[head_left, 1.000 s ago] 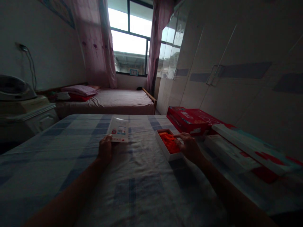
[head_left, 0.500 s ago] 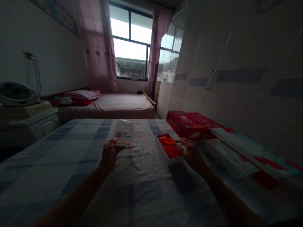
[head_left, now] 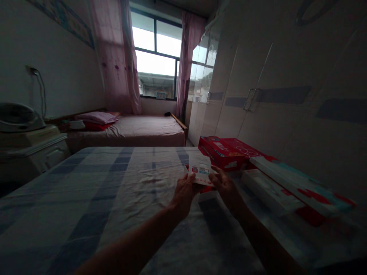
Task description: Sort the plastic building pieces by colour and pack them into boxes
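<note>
A flat white box lid (head_left: 200, 176), printed with a small red mark and a blue-and-white label, is between my hands. My left hand (head_left: 185, 191) grips its lower left edge, thumb on top. On the other edge, my right hand (head_left: 225, 185) pinches it with closed fingers. Directly under the lid stands the small white box (head_left: 208, 195), largely covered. Only a bit of its bright orange-red filling (head_left: 207, 189) peeks out below the lid. Whether the lid touches the box, I cannot tell.
A checked sheet (head_left: 114, 198) covers the surface before me. Beyond the right hand lie a large red box (head_left: 229, 149) and long white-and-red packages (head_left: 295, 187). Farther back are a bed (head_left: 143, 126) under a window and a white wardrobe (head_left: 258, 126).
My left hand has carried the lid rightward, over the small box. My right hand has moved from the orange-red filling to the lid's right edge. The view has shifted slightly.
</note>
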Motion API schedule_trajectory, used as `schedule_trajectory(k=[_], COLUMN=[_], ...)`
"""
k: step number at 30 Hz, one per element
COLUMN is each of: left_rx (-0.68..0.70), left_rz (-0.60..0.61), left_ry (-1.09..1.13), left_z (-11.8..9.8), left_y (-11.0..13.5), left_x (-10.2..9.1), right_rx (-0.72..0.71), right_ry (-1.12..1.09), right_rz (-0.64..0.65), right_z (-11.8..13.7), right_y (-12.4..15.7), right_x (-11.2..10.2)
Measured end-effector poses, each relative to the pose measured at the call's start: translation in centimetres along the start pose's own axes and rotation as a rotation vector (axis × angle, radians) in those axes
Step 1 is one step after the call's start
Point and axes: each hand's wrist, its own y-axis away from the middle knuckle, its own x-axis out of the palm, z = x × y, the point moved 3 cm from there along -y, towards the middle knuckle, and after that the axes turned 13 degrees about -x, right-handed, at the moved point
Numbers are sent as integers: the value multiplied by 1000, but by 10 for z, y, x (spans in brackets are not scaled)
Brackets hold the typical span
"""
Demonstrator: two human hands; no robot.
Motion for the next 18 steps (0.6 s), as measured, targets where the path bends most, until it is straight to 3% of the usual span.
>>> schedule_trajectory(k=[4, 10, 14, 18], left_rx=[-34, 143, 135, 145], left_rz=[-2, -316, -321, -259], left_ry=[-241, -530, -575, -637], left_z=[13, 9, 16, 22], left_y=[-1, 0, -5, -9], left_x=[4, -30, -35, -24], right_rx=[110, 205, 176, 74], right_ry=[-240, -244, -21, 453], right_rz=[-57, 4, 62, 93], right_z=[-16, -40, -51, -59], right_y=[-12, -19, -23, -31], right_x=[-6, -18, -19, -21])
